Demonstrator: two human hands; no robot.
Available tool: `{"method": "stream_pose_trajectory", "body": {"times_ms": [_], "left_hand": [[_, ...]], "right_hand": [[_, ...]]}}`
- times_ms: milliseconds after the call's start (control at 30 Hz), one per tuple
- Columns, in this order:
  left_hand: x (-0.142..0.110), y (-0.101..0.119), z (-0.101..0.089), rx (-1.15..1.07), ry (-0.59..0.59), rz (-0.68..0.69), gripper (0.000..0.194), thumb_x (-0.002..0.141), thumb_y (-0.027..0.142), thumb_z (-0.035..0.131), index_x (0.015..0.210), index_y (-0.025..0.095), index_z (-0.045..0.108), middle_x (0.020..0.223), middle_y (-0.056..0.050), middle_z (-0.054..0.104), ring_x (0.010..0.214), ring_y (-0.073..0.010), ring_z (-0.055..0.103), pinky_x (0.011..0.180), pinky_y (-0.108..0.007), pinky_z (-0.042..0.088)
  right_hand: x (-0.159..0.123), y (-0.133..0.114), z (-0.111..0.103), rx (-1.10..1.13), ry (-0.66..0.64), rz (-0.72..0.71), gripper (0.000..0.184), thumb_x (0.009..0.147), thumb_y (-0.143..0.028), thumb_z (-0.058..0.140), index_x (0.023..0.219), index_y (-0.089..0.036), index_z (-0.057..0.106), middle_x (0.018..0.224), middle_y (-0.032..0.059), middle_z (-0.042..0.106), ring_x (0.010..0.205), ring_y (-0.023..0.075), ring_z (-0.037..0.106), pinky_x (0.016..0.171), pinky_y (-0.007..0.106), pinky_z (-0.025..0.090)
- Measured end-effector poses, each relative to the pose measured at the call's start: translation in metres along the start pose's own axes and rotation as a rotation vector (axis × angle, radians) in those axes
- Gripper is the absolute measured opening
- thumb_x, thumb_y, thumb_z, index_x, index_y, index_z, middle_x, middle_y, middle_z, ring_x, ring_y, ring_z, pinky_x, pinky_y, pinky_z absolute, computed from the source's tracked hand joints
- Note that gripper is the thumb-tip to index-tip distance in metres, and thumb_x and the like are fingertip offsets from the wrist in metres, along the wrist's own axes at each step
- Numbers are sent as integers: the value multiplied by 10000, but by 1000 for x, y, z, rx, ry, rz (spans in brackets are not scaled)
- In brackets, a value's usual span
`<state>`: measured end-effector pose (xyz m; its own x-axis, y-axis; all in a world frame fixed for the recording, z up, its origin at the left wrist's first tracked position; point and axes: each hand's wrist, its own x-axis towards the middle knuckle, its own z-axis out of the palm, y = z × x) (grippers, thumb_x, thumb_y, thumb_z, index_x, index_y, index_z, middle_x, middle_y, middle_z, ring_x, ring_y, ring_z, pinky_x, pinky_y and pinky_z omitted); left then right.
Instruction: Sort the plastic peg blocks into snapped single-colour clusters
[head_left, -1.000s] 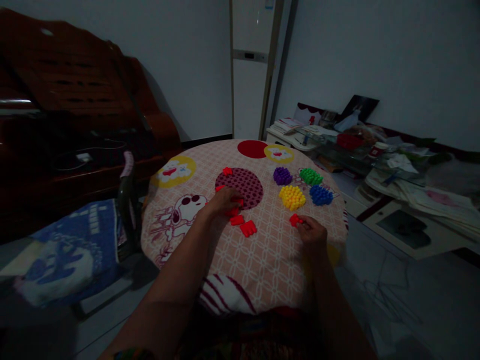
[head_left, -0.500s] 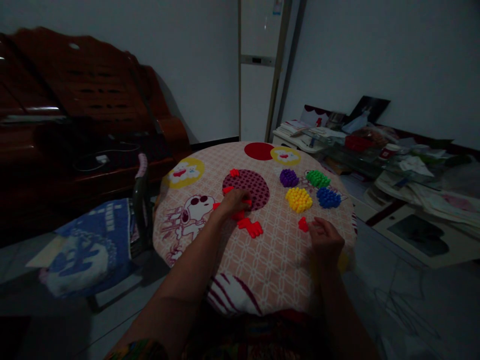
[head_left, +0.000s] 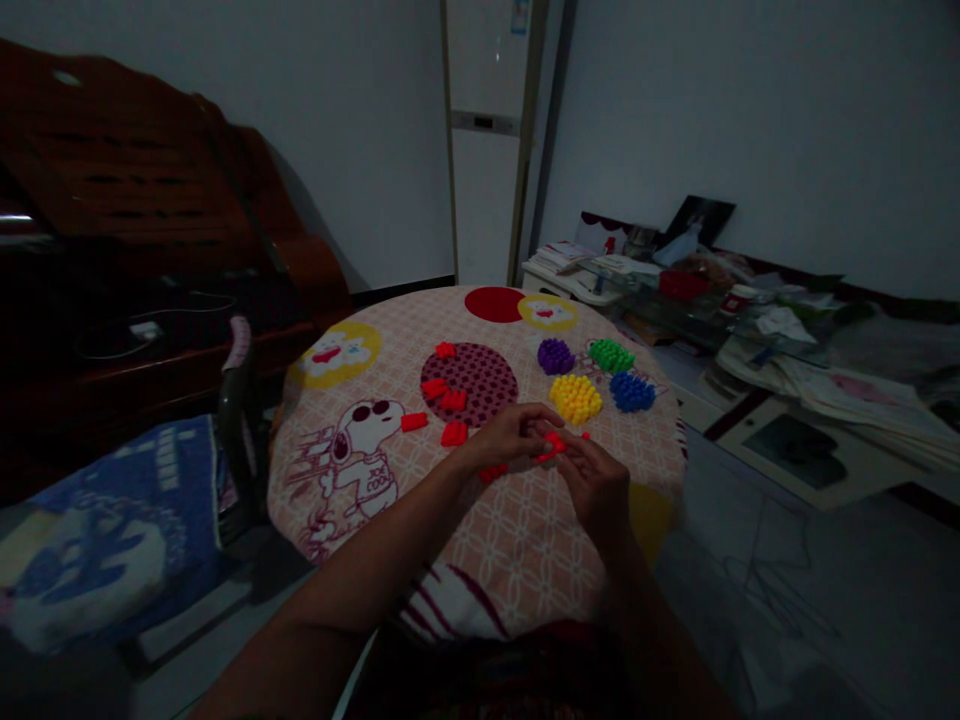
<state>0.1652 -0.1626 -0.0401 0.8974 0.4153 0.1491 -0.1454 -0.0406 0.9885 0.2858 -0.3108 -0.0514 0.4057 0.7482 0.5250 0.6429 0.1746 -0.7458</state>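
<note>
A small knobbly red plastic piece is between the fingertips of both my hands, above the near right part of the round table. My left hand reaches in from the left with its fingers closed on it. From the right, my right hand pinches the same piece. Just past the right fingertips shows a bit of red; whether it joins the held piece I cannot tell. Partly hidden under my left wrist lies another red piece. Several more red pieces are scattered left of my hands.
Beyond my hands sit knobbly clusters: yellow, purple, green and blue. A patterned cloth covers the table. A chair with a blue cover stands left, a cluttered glass-topped cabinet right.
My left hand has moved right from the scattered red pieces, and my right hand has moved left. They now meet at a red piece. The view has shifted slightly right.
</note>
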Motion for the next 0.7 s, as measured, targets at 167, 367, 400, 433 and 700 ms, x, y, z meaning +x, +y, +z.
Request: {"method": "stream_pose_trajectory", "body": {"times_ms": [167,367,400,433,700], "left_hand": [[2,-1,-1,-43,26,15,437,616,316,900,951,128,691,854,-40,701,772,-130,653,714,-230,495],[2,-4,3,-25,-13,-3,452,605,355,911,910,132,664,827,-40,711,727,-135,657,676,-240,494],[2,-5,3,-25,-10,3,460,602,358,913,912,133,657,827,-40,712,728,-137,660,680,-243,498],[3,-6,3,-25,-5,11,467,599,357,915,914,135,651,830,-40,713,732,-138,662,684,-245,501],[4,0,3,15,79,79,409,649,327,876,946,132,674,908,-66,721,781,-135,666,728,-245,519]], "right_hand": [[-2,8,-1,30,47,121,169,857,-383,680,874,-216,698,782,61,724,711,223,708,664,327,584],[2,5,-3,-45,22,-15,222,869,-339,645,1027,-224,751,986,105,759,839,240,717,794,375,581],[2,5,-4,-74,4,-42,209,877,-336,636,1001,-226,763,965,104,760,833,238,711,805,378,574],[3,5,-5,-92,-15,-57,200,880,-336,634,975,-226,772,927,100,759,807,232,703,795,373,568],[9,14,-26,77,-121,183,196,770,-391,730,761,-196,716,647,28,695,552,158,634,507,252,482]]}}
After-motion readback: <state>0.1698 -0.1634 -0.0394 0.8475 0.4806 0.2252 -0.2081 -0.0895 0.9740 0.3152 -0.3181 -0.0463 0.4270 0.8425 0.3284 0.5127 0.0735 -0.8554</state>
